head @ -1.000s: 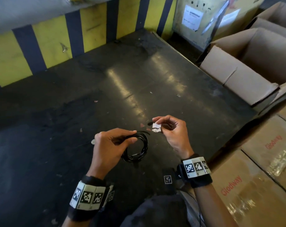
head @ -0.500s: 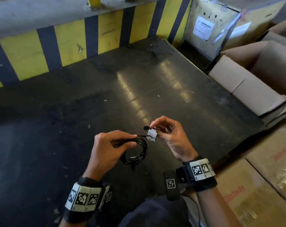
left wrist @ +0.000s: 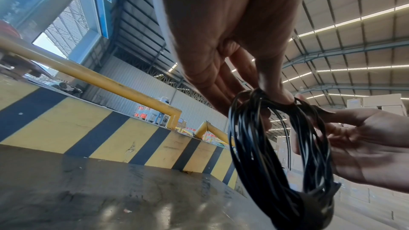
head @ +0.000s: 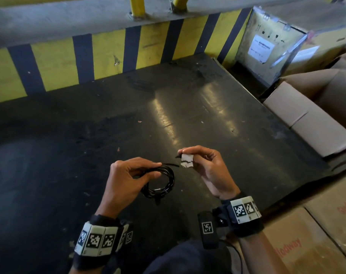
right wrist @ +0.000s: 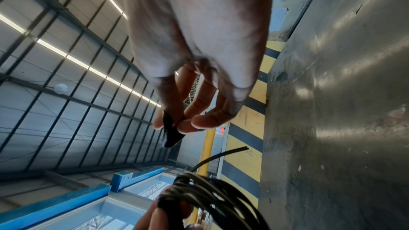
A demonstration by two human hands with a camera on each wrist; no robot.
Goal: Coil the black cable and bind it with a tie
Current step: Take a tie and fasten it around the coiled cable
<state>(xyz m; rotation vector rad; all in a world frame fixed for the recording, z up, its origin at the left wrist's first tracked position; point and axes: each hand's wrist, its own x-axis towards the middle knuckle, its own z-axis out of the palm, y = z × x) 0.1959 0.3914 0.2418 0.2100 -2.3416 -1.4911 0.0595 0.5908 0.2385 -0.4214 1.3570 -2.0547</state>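
My left hand (head: 157, 170) holds the coiled black cable (head: 165, 183) above the dark platform, thumb and fingers pinching the top of the loops. The coil (left wrist: 276, 146) hangs below that pinch, and a short free end (head: 172, 164) pokes out to the right. Just right of the coil, my right hand (head: 188, 156) pinches the tie (head: 187, 161), a small strip with a white face toward me. In the right wrist view the tie (right wrist: 170, 133) looks black and sits between thumb and fingertips, above the coil (right wrist: 212, 197). Tie and cable are apart.
The dark, shiny platform (head: 197, 119) stretches ahead to a yellow-and-black striped wall (head: 108, 56). Open cardboard boxes (head: 310, 113) stand along its right edge, sealed cartons (head: 298, 244) sit at lower right, and a metal-edged crate (head: 267, 48) stands at the far right corner.
The view has tilted upward. Both hands stay close together over the platform, and my right fingers have turned the tie so its white face shows flat beside the coil.
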